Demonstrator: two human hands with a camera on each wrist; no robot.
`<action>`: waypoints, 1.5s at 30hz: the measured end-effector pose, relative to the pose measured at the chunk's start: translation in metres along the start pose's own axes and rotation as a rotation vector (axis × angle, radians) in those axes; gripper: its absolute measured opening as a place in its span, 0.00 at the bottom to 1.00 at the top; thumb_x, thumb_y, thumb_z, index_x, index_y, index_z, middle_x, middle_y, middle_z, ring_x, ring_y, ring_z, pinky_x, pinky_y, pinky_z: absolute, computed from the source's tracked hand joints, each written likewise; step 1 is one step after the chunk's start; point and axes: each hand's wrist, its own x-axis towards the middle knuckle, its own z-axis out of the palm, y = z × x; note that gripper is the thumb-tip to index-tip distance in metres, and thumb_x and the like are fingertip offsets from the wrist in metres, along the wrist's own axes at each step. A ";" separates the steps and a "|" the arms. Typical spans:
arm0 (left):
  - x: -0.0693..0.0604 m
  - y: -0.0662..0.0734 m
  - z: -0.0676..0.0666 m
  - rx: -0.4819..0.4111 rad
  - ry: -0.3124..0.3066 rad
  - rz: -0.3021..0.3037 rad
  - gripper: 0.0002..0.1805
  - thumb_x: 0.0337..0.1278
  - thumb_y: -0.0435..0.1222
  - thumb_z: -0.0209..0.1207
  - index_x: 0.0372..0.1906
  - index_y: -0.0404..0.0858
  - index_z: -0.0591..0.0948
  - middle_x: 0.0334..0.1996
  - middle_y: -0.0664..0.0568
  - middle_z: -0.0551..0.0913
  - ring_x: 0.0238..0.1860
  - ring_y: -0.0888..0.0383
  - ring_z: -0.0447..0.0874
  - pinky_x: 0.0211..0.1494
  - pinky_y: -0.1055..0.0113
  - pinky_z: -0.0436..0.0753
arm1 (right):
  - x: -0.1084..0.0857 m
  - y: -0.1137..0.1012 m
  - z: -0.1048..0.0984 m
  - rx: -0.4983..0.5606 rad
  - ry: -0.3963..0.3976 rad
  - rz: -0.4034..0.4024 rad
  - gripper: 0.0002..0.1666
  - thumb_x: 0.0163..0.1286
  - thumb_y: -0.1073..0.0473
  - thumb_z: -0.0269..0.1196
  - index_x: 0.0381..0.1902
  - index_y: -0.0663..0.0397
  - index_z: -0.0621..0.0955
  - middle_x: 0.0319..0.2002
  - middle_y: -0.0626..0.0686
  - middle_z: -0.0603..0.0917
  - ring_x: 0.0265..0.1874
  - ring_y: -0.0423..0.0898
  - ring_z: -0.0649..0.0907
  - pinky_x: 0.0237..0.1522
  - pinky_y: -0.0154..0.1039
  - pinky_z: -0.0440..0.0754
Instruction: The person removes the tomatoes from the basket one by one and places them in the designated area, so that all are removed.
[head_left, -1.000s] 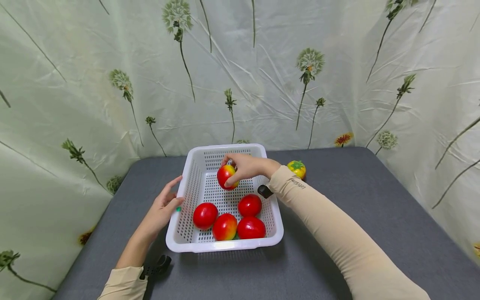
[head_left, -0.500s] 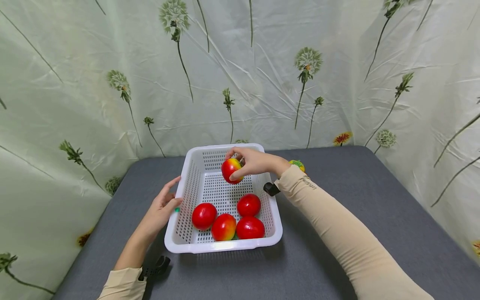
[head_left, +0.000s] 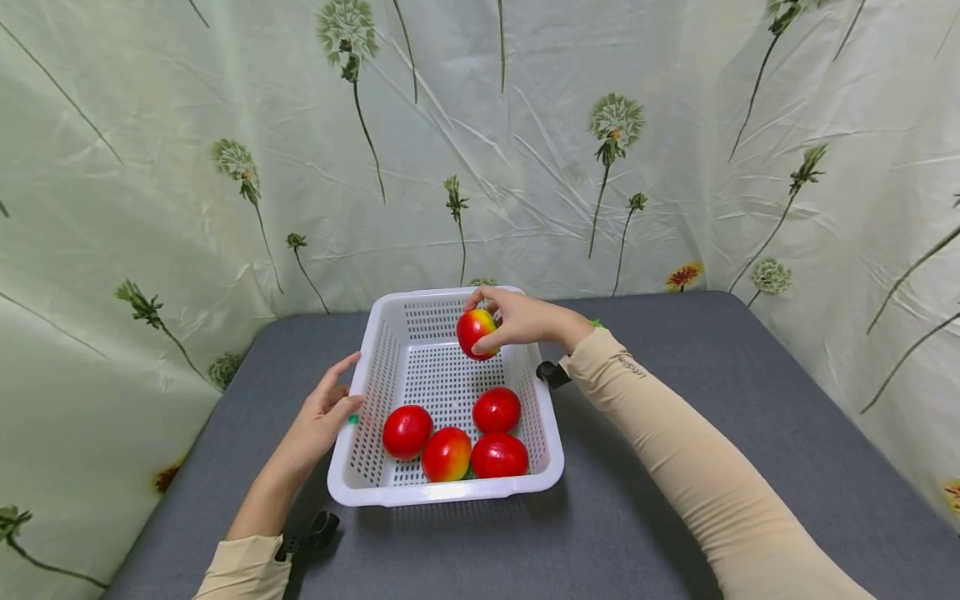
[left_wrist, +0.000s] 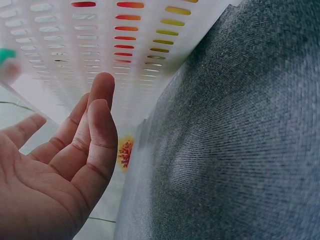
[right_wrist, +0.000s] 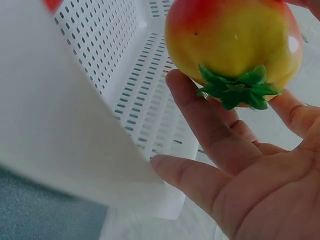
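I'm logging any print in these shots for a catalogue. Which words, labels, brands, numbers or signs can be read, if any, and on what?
"LetsSlim": small dark lettering on the right sleeve, near the cuff; it is tiny, so spelling and spacing are uncertain.
No other text can be read: I see none on the white basket or on the visible side of the held fruit.

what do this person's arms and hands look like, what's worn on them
Long beige sleeves; the right sleeve has small dark lettering near its cuff. Black wrist cameras are worn on both sides. Left hand and right hand are ungloved.
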 end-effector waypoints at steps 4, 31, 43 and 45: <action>0.000 0.000 0.000 0.005 0.000 0.001 0.37 0.82 0.36 0.50 0.88 0.53 0.53 0.65 0.28 0.77 0.50 0.44 0.89 0.44 0.51 0.94 | -0.001 0.002 -0.003 -0.022 0.012 -0.001 0.40 0.61 0.55 0.75 0.67 0.51 0.70 0.65 0.62 0.80 0.59 0.59 0.82 0.56 0.47 0.91; -0.001 0.001 0.000 0.007 0.008 0.001 0.37 0.82 0.35 0.50 0.88 0.52 0.53 0.66 0.28 0.76 0.52 0.43 0.89 0.45 0.51 0.94 | -0.027 0.013 -0.028 -0.027 0.105 -0.027 0.43 0.63 0.55 0.74 0.72 0.50 0.69 0.68 0.61 0.76 0.57 0.59 0.84 0.60 0.50 0.89; -0.002 0.001 0.001 -0.004 0.011 -0.008 0.38 0.82 0.35 0.50 0.88 0.53 0.53 0.66 0.29 0.77 0.53 0.42 0.89 0.46 0.49 0.94 | -0.045 0.030 -0.048 -0.040 0.153 -0.006 0.41 0.64 0.55 0.74 0.71 0.53 0.71 0.67 0.61 0.77 0.56 0.58 0.82 0.57 0.46 0.87; -0.002 0.001 0.002 -0.003 0.013 -0.004 0.38 0.82 0.35 0.50 0.88 0.53 0.53 0.66 0.29 0.77 0.53 0.41 0.89 0.46 0.49 0.94 | -0.048 0.034 -0.051 -0.035 0.158 0.009 0.41 0.64 0.55 0.74 0.71 0.53 0.71 0.68 0.61 0.77 0.56 0.59 0.82 0.57 0.46 0.86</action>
